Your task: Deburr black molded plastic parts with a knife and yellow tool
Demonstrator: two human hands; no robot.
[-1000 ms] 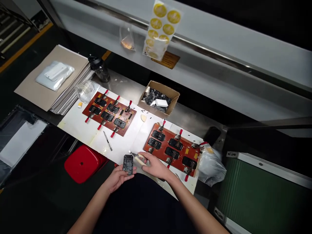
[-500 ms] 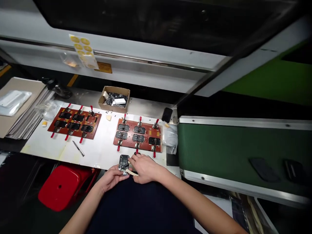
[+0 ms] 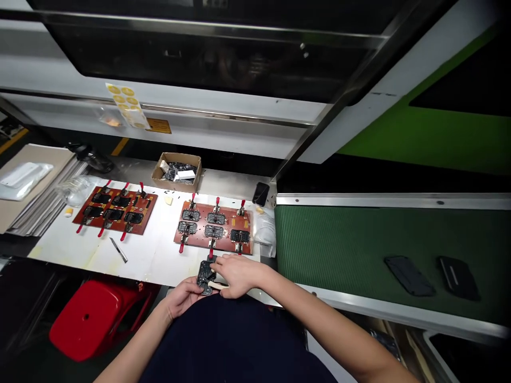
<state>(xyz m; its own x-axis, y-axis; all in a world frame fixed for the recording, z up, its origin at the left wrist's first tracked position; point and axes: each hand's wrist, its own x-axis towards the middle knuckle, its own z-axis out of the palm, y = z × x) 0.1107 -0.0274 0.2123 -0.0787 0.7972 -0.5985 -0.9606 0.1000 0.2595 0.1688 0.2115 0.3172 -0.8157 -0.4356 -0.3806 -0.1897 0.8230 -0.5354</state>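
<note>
From the head camera, a person's left hand [image 3: 181,297] cups a black plastic frame [image 3: 206,277] at the near edge of the white-covered surface [image 3: 147,260]. The right hand [image 3: 238,275] curls around a wooden stick [image 3: 217,285] touching the frame, just near a red clamping board [image 3: 213,226].

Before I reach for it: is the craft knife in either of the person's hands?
No, the craft knife lies on the white sheet, apart from both the left hand and the right hand.

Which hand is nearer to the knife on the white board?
Left. The left hand, holding the black part, is lower right of the knife; the right hand, with a wooden stick, lies farther right.
</note>
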